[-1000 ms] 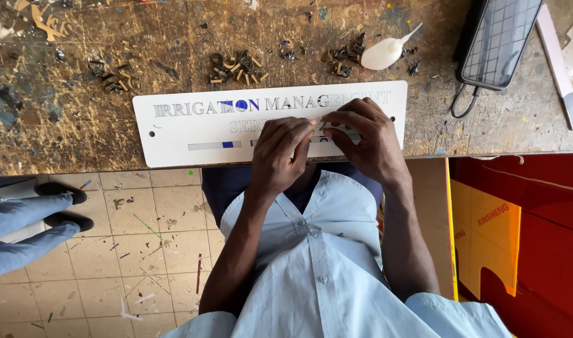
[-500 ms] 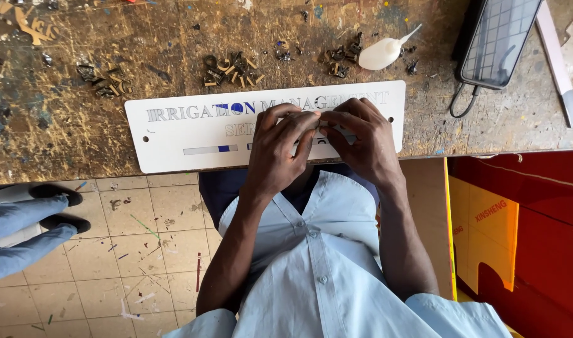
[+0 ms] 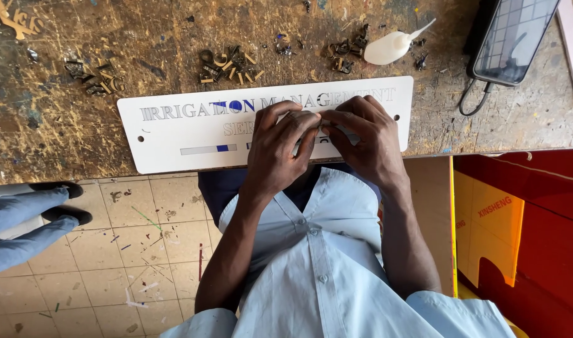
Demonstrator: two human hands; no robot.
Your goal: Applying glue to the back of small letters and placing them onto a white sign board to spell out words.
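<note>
While both hands (image 3: 324, 141) pinch at white sign (image 3: 186, 134), loose letters (image 3: 227, 66), glue bottle (image 3: 393, 45), phone (image 3: 512, 37) beyond.

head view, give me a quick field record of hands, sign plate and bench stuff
left hand: on the white sign plate, fingertips meeting the right
right hand: on the plate, pinching something small, too small to tell
plate: flat on the worn workbench, near its front edge
beyond plate: loose cut letters, white glue bottle, phone
floor, left: another person's legs
</note>
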